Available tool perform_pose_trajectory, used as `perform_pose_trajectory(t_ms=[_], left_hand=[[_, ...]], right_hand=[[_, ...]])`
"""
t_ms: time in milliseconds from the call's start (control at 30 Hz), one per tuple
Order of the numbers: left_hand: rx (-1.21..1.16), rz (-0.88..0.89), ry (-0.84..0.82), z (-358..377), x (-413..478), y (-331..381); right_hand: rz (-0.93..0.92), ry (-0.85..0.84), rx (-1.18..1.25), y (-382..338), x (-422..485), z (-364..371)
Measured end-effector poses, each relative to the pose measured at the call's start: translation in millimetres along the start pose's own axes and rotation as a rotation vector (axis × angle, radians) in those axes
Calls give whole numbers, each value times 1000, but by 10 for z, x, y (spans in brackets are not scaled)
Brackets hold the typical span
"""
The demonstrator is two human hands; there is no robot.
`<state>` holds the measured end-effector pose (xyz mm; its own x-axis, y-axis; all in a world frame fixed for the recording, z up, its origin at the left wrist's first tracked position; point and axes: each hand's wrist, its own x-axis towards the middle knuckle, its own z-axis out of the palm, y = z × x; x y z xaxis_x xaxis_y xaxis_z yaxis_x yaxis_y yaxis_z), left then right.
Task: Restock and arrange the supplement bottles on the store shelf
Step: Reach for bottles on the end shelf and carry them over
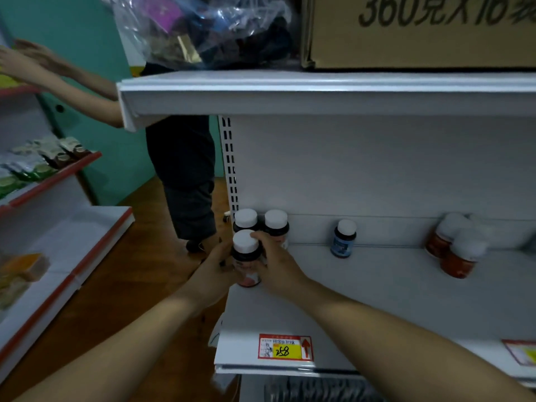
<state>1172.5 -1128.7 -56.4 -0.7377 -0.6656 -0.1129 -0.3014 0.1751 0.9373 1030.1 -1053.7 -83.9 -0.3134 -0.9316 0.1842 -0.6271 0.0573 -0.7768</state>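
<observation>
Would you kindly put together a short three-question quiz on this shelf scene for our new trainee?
1. True or false: the left hand and right hand hold one bottle.
2. How many others stand right behind it?
3. The lone bottle farther right has a label that is: A blue, B green, C yellow.
Key: 1 true; 2 two rear bottles; 3 A.

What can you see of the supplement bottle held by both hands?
The supplement bottle looks dark plastic, with a white cap and a label reddish near the base. It stands upright at the left end of the white shelf, in front of two similar bottles. The left hand grips its left side, the right hand its right.
</observation>
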Motion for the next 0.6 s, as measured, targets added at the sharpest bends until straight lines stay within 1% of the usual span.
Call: perform_pose_trajectory(t_ms=[33, 133, 200, 300, 367, 433, 600], left_hand=[[17, 29, -31, -23, 10, -13], [74, 28, -91, -101, -27, 124], [173, 54, -97, -178, -48, 299], [299, 94, -126, -305, -13, 587], [403, 142, -185, -291, 22, 798], [498, 209, -240, -153, 82, 971], [549, 315, -324, 593, 72, 1324]], right_hand=[[-7, 9, -14, -12, 1, 11], [-12, -5, -16, -114, -18, -28], [-27, -4, 6, -217, -55, -143], [7, 25, -93, -361, -153, -442], [53, 41, -176, -431, -264, -694], [93, 67, -283, -452, -415, -942], [298, 88, -508, -350, -982, -1670]])
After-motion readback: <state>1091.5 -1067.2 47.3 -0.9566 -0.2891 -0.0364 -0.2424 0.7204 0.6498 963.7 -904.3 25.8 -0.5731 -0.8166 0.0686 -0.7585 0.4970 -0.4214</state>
